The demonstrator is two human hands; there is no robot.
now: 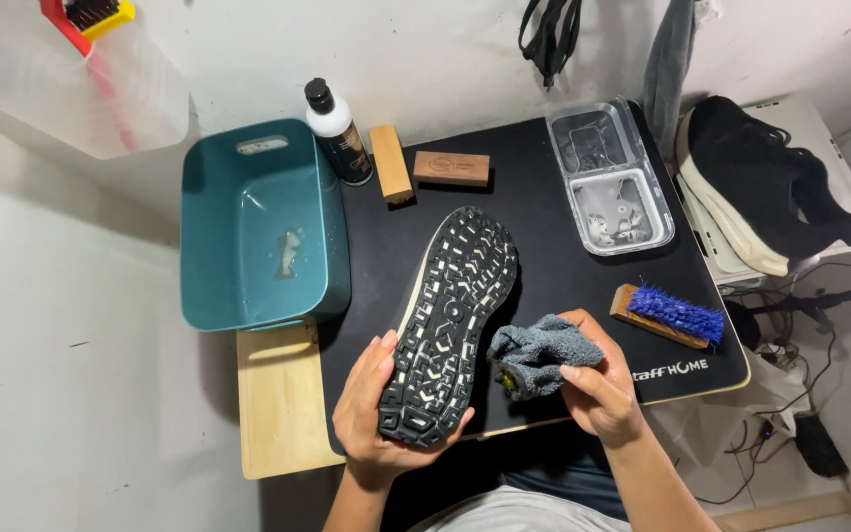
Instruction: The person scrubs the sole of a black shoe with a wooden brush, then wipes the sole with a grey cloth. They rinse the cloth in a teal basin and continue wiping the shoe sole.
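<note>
Sole-up shoe (pixel 450 320) in my left hand (pixel 378 414): grip clamped on the heel end, palm under it, thumb and fingers wrapped over the black tread, toe pointing away from me across the black mat (pixel 544 197) on the surface. My right hand (pixel 598 384) sits just beside the shoe's right edge, grip closed on a bunched grey cloth (pixel 539 355), which nearly touches the sole's side at mid-length. Beyond the cloth, to the right, a blue-bristled brush (pixel 672 315) lies on the mat. Far side of the mat: white bottle with black cap (pixel 337 128), two wooden brushes (pixel 425 167), clear tray (pixel 608 177). Teal tub (pixel 258 227) at left; another black shoe (pixel 770 187) at right.
</note>
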